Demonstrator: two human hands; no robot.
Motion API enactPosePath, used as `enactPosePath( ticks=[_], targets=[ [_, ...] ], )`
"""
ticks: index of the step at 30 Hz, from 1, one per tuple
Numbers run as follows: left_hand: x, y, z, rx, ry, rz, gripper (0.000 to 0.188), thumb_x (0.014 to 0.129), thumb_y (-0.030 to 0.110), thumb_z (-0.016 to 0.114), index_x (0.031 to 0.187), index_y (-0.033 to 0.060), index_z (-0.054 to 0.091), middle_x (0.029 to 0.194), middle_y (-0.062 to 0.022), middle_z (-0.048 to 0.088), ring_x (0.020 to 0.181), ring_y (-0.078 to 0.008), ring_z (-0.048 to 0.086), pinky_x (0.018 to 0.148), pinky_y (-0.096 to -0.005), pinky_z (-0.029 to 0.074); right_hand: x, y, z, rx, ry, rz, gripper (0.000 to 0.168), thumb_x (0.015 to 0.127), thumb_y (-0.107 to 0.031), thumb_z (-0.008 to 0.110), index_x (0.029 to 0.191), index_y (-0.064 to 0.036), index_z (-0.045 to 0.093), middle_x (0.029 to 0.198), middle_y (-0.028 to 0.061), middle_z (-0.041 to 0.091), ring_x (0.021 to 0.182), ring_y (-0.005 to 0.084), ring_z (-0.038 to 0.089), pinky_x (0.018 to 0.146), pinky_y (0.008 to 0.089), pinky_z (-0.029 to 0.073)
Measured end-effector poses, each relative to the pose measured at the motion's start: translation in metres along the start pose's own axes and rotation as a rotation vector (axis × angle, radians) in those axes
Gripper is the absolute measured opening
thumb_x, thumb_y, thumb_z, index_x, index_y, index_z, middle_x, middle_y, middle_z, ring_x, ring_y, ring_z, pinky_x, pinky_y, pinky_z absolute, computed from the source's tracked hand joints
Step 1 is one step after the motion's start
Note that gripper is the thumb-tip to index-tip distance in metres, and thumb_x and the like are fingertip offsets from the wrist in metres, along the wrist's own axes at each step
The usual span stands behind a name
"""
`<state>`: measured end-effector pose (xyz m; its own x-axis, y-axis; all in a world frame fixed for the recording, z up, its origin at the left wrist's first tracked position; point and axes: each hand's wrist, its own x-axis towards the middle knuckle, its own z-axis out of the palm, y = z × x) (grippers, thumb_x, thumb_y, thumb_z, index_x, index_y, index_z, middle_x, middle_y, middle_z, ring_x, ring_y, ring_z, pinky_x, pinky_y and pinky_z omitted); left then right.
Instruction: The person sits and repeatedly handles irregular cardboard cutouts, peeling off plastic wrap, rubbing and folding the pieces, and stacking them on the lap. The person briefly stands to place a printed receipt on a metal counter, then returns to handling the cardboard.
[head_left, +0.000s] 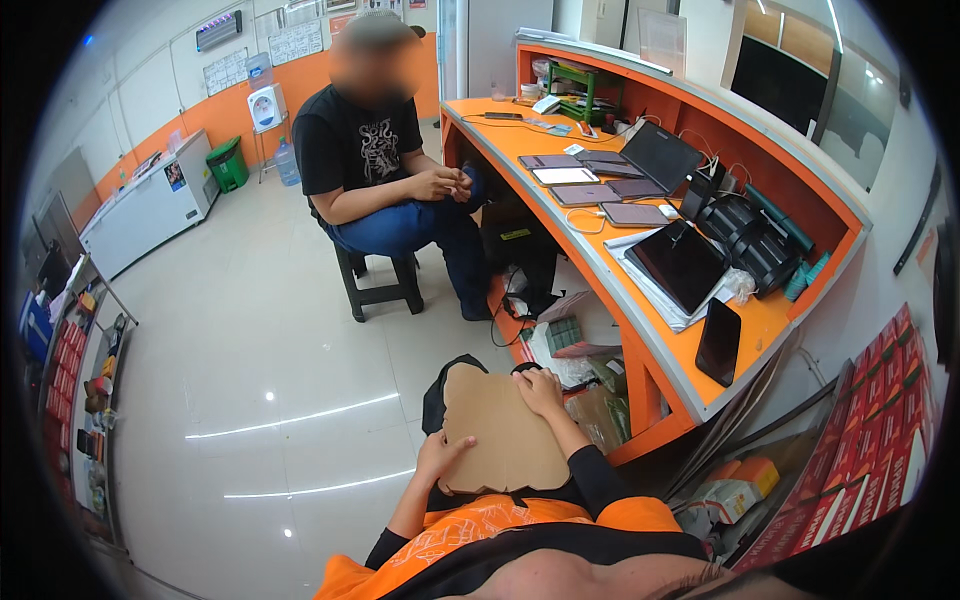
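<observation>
A flat piece of brown cardboard (504, 431) with notched edges rests on my lap. My left hand (444, 454) grips its left edge, with the thumb lying on top. At the upper right corner, my right hand (538, 390) lies over the edge with its fingers bent. The undersides of both hands' grip are hidden by the cardboard. To the right of my lap stands an orange desk (739, 375), where a black phone (718, 341) lies near the closest corner. Beyond that phone, a dark tablet (676, 264) sits on white papers (626, 251).
A person (367, 150) sits facing the desk on a black plastic stool (382, 281). Several phones (585, 195) and a laptop (660, 157) cover the desktop. Stacked red boxes (847, 465) stand at the right. Shelving (97, 420) lines the left, near a white chest freezer (154, 202).
</observation>
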<state>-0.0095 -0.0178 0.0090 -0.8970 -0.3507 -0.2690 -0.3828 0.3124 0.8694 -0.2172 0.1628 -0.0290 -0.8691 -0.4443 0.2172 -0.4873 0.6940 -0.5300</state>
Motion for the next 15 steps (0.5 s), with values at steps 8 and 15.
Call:
enactPosePath(
  ticks=[8, 15],
  targets=[
    [-0.017, -0.014, -0.011, -0.251, -0.054, -0.028, 0.047, 0.076, 0.028, 0.075, 0.107, -0.0042, 0.062, 0.093, -0.0133, 0.069, 0.078, -0.0193, 0.066, 0.071, -0.0321, 0.051, -0.017, -0.009, 0.019, 0.026, 0.124, -0.145, 0.038, 0.088, -0.041, 0.051, 0.079, -0.008, 0.066, 0.085, 0.0095, 0.064, 0.088, 0.0305, 0.058, 0.081, 0.0468, 0.040],
    [-0.022, -0.072, 0.002, -0.395, 0.032, -0.187, 0.039, 0.077, 0.021, 0.073, 0.103, -0.0066, 0.062, 0.095, -0.0132, 0.068, 0.084, -0.0177, 0.064, 0.075, -0.0310, 0.050, -0.022, -0.030, -0.002, -0.024, -0.023, -0.148, 0.037, 0.088, -0.042, 0.050, 0.084, -0.009, 0.068, 0.087, 0.0052, 0.061, 0.090, 0.0246, 0.052, 0.084, 0.0417, 0.036]
  ],
)
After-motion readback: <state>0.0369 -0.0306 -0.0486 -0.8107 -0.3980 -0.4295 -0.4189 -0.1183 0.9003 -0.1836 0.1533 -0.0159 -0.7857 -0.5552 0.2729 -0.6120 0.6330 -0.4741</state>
